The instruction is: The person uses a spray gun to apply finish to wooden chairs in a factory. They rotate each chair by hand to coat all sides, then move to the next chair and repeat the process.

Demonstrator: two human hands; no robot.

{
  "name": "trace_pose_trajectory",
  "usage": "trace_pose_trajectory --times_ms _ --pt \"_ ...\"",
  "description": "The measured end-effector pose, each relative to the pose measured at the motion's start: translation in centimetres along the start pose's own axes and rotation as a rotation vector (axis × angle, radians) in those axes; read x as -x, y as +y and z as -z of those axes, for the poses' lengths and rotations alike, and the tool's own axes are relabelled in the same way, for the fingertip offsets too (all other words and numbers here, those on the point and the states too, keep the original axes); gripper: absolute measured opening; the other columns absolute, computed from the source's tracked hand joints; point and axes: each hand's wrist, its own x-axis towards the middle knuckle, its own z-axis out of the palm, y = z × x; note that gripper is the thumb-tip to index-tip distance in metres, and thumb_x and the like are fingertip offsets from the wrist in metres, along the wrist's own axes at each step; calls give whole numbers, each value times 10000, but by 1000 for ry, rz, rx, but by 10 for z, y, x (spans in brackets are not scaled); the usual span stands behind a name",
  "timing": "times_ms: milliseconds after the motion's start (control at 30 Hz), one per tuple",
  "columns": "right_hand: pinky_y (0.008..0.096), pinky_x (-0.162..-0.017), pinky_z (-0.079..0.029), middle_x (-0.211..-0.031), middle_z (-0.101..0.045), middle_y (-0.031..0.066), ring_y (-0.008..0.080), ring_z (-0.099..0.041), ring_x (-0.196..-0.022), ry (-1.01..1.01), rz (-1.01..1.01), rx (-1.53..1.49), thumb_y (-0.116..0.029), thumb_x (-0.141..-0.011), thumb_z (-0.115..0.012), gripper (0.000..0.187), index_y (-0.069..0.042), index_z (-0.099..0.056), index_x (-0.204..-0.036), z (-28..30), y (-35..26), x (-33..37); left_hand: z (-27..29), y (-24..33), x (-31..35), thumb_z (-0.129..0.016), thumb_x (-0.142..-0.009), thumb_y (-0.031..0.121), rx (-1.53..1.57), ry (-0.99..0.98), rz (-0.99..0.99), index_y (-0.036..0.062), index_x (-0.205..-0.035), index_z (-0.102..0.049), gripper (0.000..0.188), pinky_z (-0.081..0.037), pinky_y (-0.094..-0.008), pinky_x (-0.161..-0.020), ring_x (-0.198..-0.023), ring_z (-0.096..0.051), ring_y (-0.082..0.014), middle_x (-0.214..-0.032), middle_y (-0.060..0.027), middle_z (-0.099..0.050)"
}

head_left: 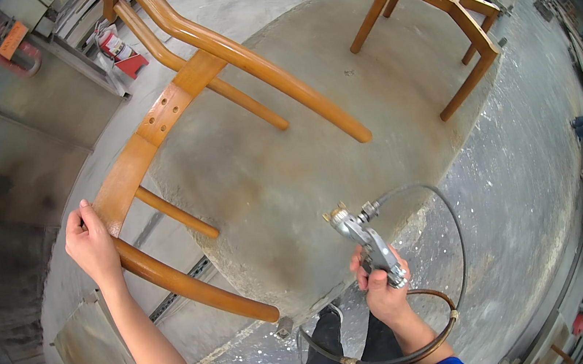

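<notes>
The wooden chair frame (163, 114) lies ahead and to the left, its flat rail running away rightward from the left grip (92, 245) curled on its near end, while the right grip (382, 280) (wrapped round a spray gun (368, 239)) is apart from it.

Chair frame (122, 178) smooth, glossy wood; spray gun (374, 246) shiny metal; platform (259, 216) matt, blotchy; trousers (323, 354) matt cloth

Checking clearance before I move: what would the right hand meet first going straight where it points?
Probably the slim leg of the chair frame that ends up-left of the spray gun in the right hand; depth is unclear, so it could miss.
</notes>
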Motion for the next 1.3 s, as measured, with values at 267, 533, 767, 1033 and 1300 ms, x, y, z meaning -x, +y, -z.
trace_pose_trajectory --times_ms 267,533,767,1033,1300 --pt "229 -560 -425 -813 -652 17 48 -516 -623 119 -116 47 -515 -1000 -584 587 46 -607 -1171 10 5 16 4 6 20 -574 -1025 259 33 15 56 -40 -890 -693 349 -432 -300 -630 -642 -487 -125 -646 -58 -585" --pt "238 -501 -407 -793 -626 34 71 -510 -555 203 -331 80 -521 -1010 -557 526 -5 -612 -1096 40 -7 25 -11 6 116 -691 -977 276 515 91 467 -16 -1509 -266 740 -554 -315 -791 -989 -622 -213 -1355 -185 -523" --pt "247 -425 -358 -668 -578 79 118 -475 -465 -135 -389 -109 -986 -638 -466 1085 -7 -594 -1088 64 -122 36 -17 16 226 -702 -912 95 778 -110 821 12 -1165 -468 354 -537 -287 -541 -610 -614 -147 -837 -58 -589" --pt "248 -418 -354 -584 -544 44 106 -483 -459 -235 -261 139 -1025 -577 -431 1120 40 -615 -869 82 -170 32 -17 15 222 -692 -907 86 820 -104 846 14 -1157 -478 336 -549 -285 -551 -616 -596 -129 -853 -44 -571" --pt "255 -403 -371 -653 -599 95 118 -499 -452 -202 -274 103 -1034 -569 -394 1140 47 -607 -864 87 -172 45 -20 18 227 -683 -897 70 755 -76 788 6 -1199 -457 382 -525 -300 -555 -631 -593 -134 -878 -65 -572"
